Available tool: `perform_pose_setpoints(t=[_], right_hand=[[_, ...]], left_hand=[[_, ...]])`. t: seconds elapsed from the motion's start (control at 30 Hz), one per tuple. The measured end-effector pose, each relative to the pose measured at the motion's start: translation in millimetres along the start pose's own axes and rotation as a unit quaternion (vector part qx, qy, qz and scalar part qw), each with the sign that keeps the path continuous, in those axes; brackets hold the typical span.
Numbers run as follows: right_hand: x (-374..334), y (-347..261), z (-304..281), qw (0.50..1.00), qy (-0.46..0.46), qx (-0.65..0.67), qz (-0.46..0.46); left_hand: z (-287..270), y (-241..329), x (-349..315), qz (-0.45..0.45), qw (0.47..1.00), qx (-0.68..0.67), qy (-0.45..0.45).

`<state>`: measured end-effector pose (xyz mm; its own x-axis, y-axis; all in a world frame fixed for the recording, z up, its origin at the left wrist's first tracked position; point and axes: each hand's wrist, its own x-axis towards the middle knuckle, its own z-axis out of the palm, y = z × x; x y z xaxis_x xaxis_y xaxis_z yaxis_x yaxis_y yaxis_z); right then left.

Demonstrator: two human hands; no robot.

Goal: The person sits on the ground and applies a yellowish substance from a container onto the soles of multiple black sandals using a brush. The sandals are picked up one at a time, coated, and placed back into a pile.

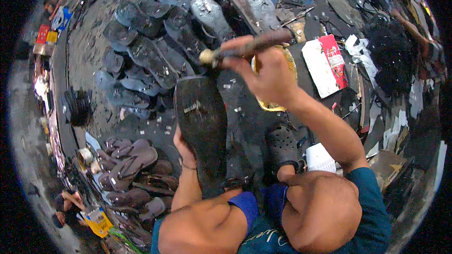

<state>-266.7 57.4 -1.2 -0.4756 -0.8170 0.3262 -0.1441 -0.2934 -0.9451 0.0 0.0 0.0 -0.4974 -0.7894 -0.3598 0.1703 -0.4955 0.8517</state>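
My left hand grips the left edge of a long dark sole, its fingers partly hidden under it. A few pale marks show on the sole's upper half. Above its far end, my right hand is closed round a dark-handled brush, slightly blurred. The brush's pale yellow tip points left and appears apart from the sole. Behind my right hand and wrist sits a yellow-rimmed tub, partly covered by them. Beyond the sole, several dark, shiny soles lie in rows on the ground.
A pile of brown flip-flops lies at the near left. To the right are a red and white piece of carton, white scraps and black material. My foot wears a black clog. Other people's hands and arms show at the edges.
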Motion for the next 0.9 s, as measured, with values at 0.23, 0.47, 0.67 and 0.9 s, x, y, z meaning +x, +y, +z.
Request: perform_pose_setpoints(t=[0.23, 0.47, 0.67, 0.9], right_hand=[[-120.5, -18.0, -41.3, 0.958, -0.256, -0.060, 0.117], [-96.6, 95.3, -152.0, 0.830, -0.015, -0.550, 0.098], [-114.8, -5.3, -169.2, 0.809, -0.058, -0.555, 0.184], [-100.9, -66.4, -136.6, 0.913, -0.118, -0.203, 0.333]], left_hand=[[-18.4, -119.6, 50.9, -0.003, 0.965, -0.249, 0.082], [-82.6, -156.2, -79.1, -0.238, 0.952, -0.174, 0.087], [-81.1, -149.0, -90.9, -0.256, 0.946, -0.173, 0.093], [-55.6, -117.2, -1.7, -0.163, 0.924, -0.327, -0.116]])
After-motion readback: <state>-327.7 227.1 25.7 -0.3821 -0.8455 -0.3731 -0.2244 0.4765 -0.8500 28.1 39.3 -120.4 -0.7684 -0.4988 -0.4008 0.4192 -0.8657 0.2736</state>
